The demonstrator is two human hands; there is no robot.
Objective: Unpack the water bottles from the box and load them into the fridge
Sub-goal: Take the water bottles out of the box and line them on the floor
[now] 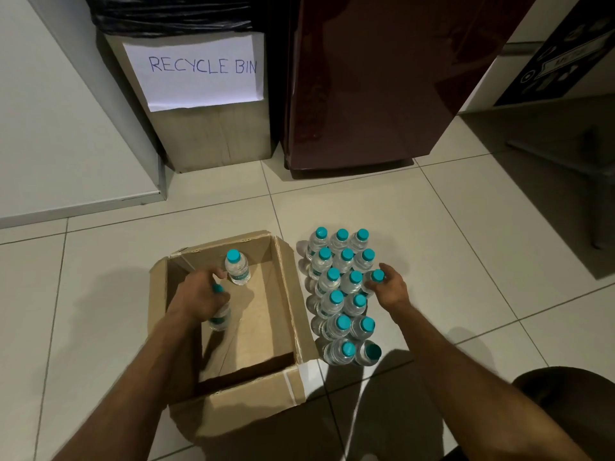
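Inside the box, left grip around bottle.

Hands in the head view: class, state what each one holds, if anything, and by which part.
Left hand grips a water bottle inside the box, around its upper body. Right hand holds a floor bottle just below its cap.

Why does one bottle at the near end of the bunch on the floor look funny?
That bottle, at the near right corner of the group beside the box, leans to the right instead of standing straight like its neighbours. Nothing looks spilled or broken. The fridge door is shut.
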